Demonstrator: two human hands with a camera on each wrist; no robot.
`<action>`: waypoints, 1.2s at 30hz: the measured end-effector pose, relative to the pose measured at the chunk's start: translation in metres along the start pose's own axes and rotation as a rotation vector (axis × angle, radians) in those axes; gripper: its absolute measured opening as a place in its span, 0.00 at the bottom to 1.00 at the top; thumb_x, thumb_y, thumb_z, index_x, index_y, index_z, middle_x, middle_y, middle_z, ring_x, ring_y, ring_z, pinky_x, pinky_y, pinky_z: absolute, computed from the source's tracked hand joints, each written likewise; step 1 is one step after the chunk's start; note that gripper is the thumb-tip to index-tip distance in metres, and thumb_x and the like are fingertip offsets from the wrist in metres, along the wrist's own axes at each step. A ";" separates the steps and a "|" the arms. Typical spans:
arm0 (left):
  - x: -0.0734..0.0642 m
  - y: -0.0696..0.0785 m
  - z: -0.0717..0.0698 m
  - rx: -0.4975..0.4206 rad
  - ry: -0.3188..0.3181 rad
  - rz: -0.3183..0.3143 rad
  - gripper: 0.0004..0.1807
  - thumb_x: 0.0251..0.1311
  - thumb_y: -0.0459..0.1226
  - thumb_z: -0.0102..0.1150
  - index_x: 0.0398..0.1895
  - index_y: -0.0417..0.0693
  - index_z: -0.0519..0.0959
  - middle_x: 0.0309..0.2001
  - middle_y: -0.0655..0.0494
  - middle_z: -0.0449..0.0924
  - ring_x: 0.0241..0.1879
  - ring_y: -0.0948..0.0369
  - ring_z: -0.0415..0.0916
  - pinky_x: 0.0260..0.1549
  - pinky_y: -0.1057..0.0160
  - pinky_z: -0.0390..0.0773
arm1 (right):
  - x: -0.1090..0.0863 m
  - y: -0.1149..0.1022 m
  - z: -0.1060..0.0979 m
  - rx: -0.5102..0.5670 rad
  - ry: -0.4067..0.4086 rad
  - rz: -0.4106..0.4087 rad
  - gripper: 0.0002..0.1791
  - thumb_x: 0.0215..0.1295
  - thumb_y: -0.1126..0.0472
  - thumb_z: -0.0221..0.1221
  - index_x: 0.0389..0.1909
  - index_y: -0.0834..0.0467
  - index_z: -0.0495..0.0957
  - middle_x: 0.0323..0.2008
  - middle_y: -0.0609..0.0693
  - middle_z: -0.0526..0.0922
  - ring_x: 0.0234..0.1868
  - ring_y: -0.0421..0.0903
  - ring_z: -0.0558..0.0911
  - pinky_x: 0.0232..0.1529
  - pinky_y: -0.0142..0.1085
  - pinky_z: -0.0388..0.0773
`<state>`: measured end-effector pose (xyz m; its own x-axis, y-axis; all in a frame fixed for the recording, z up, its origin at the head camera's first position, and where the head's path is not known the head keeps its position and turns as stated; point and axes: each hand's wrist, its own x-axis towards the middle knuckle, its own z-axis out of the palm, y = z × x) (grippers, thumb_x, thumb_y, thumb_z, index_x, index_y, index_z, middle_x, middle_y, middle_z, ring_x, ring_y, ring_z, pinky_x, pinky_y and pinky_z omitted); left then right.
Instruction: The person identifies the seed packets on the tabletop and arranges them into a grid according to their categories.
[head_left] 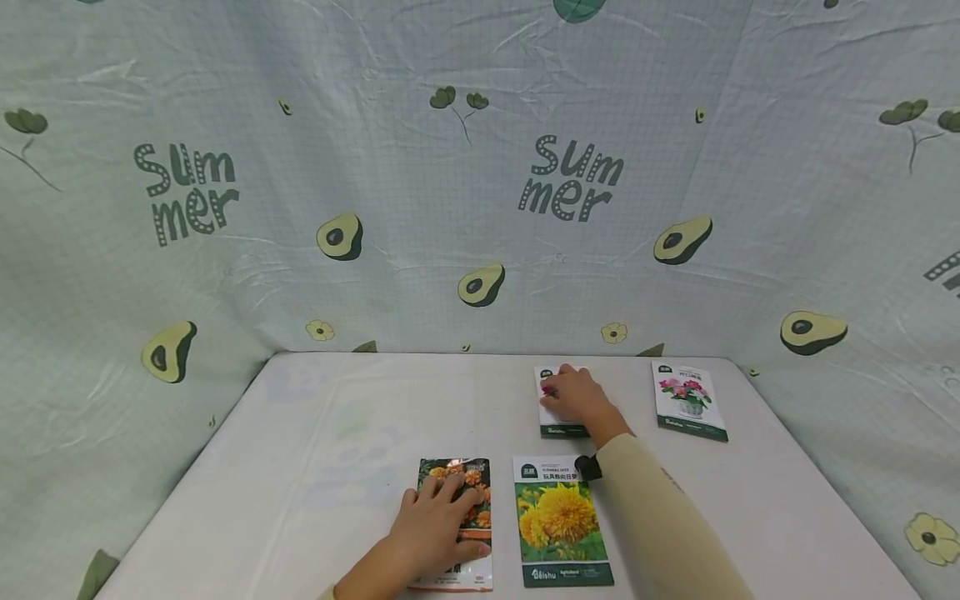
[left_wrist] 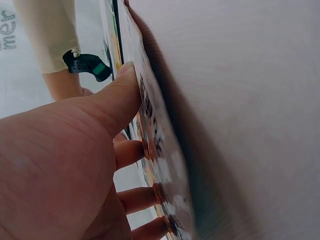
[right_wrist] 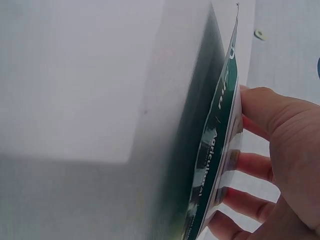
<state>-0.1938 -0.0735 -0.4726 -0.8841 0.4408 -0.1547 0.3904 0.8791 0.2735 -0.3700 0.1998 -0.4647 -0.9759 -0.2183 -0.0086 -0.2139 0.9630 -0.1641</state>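
Note:
Near the front of the table, my left hand (head_left: 431, 533) rests with spread fingers on a seed packet with orange flowers (head_left: 480, 571). The left wrist view shows the thumb (left_wrist: 125, 92) and fingertips touching its printed face, and a packet edge standing slightly off the tabletop. Farther back, my right hand (head_left: 577, 396) lies over a white seed packet with a green bottom band (head_left: 562, 431), covering most of its picture. In the right wrist view the fingertips touch that packet (right_wrist: 215, 145) from above. Between my arms lies a packet with yellow flowers (head_left: 562, 521).
Another seed packet, showing pink flowers in a pot (head_left: 690, 400), lies at the back right of the white table (head_left: 300, 467). Behind the table hangs a pale sheet (head_left: 405, 183) printed with avocados and lettering. A black band (head_left: 588, 467) is around my right wrist.

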 end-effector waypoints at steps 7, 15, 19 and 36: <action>0.000 -0.001 0.004 0.005 0.022 -0.001 0.40 0.54 0.68 0.64 0.70 0.68 0.73 0.73 0.50 0.67 0.65 0.43 0.65 0.46 0.41 0.68 | -0.001 -0.008 -0.002 0.007 -0.009 0.008 0.23 0.71 0.48 0.63 0.64 0.50 0.81 0.60 0.58 0.77 0.55 0.59 0.74 0.58 0.57 0.78; 0.001 -0.003 0.006 0.003 0.031 0.004 0.39 0.55 0.69 0.62 0.70 0.69 0.72 0.74 0.50 0.66 0.65 0.44 0.64 0.47 0.41 0.67 | 0.001 -0.013 0.002 0.004 0.001 0.001 0.23 0.71 0.47 0.63 0.64 0.49 0.81 0.61 0.58 0.76 0.55 0.59 0.74 0.58 0.56 0.78; 0.001 -0.003 0.007 0.002 0.033 0.001 0.40 0.54 0.69 0.63 0.70 0.70 0.73 0.74 0.50 0.67 0.65 0.44 0.65 0.47 0.40 0.68 | 0.002 -0.018 0.003 0.012 -0.003 0.002 0.23 0.72 0.47 0.62 0.65 0.48 0.81 0.61 0.57 0.77 0.56 0.58 0.74 0.59 0.56 0.78; -0.001 0.000 0.003 0.000 0.006 -0.008 0.40 0.55 0.68 0.63 0.70 0.69 0.72 0.74 0.50 0.65 0.65 0.43 0.64 0.46 0.42 0.67 | 0.004 -0.029 0.002 0.009 -0.022 -0.016 0.23 0.72 0.48 0.63 0.64 0.49 0.81 0.60 0.57 0.77 0.55 0.59 0.75 0.58 0.55 0.77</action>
<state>-0.1922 -0.0733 -0.4753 -0.8888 0.4327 -0.1508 0.3834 0.8825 0.2724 -0.3675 0.1702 -0.4621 -0.9710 -0.2375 -0.0279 -0.2294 0.9579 -0.1728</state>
